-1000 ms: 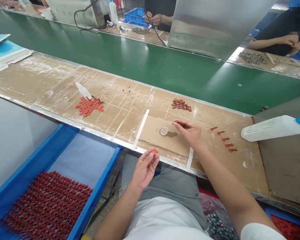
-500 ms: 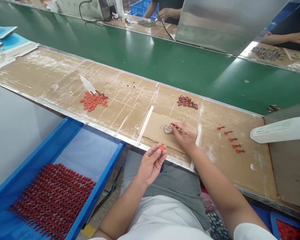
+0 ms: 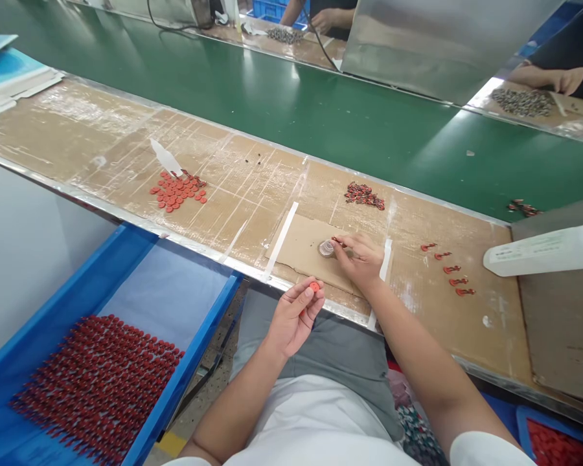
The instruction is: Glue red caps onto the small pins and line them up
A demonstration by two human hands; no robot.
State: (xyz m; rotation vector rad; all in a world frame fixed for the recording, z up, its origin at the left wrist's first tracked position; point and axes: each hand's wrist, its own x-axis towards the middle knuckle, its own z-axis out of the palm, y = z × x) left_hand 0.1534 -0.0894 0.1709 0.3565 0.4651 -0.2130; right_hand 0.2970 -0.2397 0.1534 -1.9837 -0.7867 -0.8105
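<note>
Between thumb and fingertips of my left hand [image 3: 295, 316] is a small red disc [image 3: 314, 287], just off the bench's front edge; more red shows deeper among the fingers. My right hand [image 3: 362, 260] pinches a small red-and-dark figurine [image 3: 339, 241] beside a small round clear dish [image 3: 326, 248] on a cardboard sheet [image 3: 301, 249]. Whether the figurine touches the dish I cannot tell. Behind it lies a pile of similar figurines [image 3: 364, 196]. To the right, several figurines on red discs [image 3: 458, 281] lie in a row.
A heap of red discs [image 3: 175, 193] lies left, a white pointed piece [image 3: 165, 157] by it. A blue tray [image 3: 175, 375] of red figurines sits lower left. A white bottle [image 3: 544, 251] lies at right. Beyond the green belt [image 3: 282, 103], other people's hands [image 3: 326, 21] work.
Both hands stay almost in place, with the figurine and the disc still held. The whole view has shifted slightly; a co-worker's hand at upper right has moved.
</note>
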